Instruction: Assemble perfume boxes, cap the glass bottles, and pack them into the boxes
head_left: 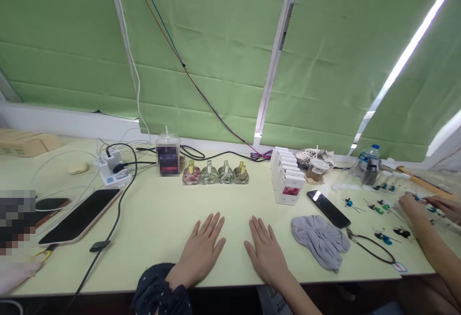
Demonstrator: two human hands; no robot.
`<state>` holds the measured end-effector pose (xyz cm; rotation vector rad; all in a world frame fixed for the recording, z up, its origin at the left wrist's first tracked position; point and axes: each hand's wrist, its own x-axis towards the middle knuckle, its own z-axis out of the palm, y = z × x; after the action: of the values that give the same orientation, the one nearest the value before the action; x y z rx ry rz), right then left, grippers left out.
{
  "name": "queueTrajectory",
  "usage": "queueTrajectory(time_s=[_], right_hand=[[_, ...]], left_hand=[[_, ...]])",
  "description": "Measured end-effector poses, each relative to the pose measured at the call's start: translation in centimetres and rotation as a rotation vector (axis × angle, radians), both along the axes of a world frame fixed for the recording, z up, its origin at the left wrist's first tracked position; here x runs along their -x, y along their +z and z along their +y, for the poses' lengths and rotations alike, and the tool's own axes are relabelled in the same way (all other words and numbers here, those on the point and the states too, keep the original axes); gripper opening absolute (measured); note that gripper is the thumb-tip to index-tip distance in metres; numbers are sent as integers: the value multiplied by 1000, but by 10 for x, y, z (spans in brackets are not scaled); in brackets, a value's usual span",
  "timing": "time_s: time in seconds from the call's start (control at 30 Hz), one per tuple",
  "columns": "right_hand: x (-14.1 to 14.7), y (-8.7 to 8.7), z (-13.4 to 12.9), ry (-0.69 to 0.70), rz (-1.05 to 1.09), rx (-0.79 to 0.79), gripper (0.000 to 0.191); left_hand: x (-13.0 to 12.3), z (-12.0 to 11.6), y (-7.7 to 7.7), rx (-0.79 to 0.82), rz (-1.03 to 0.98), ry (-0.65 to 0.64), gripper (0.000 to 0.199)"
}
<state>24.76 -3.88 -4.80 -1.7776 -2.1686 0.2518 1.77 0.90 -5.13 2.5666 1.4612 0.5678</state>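
My left hand point(201, 252) lies flat on the pale yellow table point(162, 224), fingers spread, holding nothing. To its right, my right hand point(265, 255) also rests palm down with its fingers apart and nothing in it. Beyond both hands stands a row of small glass bottles with gold and silver tops, among them a pink one point(191, 174) at the left end and a gold-topped one point(241, 174) at the right end. A row of white boxes point(289, 187) stands to the right of the bottles. The grey cloth point(320, 240) lies right of my right hand, not touching it.
Black phone point(328, 208) behind the cloth; dark cord loop point(374, 248) beside it. Another person's hands point(414, 207) handle small items at the far right. At left are a large phone point(81, 216), a power strip point(111, 171) and cables. Two lidded cups point(168, 154), point(317, 168) stand near the wall.
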Motion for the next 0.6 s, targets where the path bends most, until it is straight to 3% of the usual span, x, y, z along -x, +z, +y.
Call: queueTrajectory(time_s=[0.3,0.47,0.6], right_hand=[[2,-1,0,-11,-15,8,60],[2,-4,-1,-19,-27,27,59],[2,-7,0,-22,-24,0,59]], left_hand=[[2,-20,7,29,-2,21,52],[13,-16,-2,44,-255,52,39],[23,-15,-5,70,-472,85,48]])
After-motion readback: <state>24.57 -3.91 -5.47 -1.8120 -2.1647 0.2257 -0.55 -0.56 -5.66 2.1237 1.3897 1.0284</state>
